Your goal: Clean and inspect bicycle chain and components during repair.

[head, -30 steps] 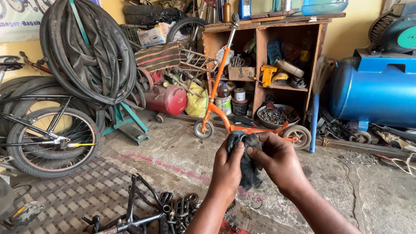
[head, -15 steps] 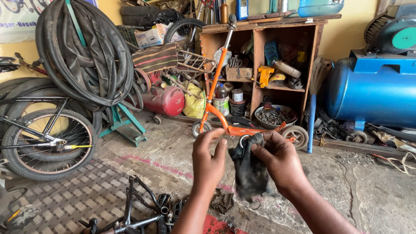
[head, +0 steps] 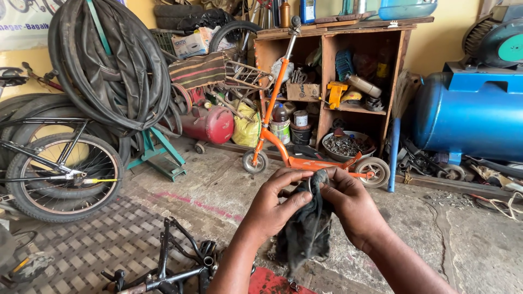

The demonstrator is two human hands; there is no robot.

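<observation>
A pale banner hangs top left on the yellow wall; a white carton sits beside the hung tyres. Both hands have drawn together since a moment ago: left hand and right hand pinch the black rag at chest height before the orange scooter.

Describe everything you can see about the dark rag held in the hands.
The rag is black, limp and crumpled, like worn, grimy cloth. It hangs down in loose folds in front of the concrete floor. The left hand and the right hand pinch its top edge from either side, fingertips close together. Whether something small is wrapped inside its top cannot be told.
</observation>
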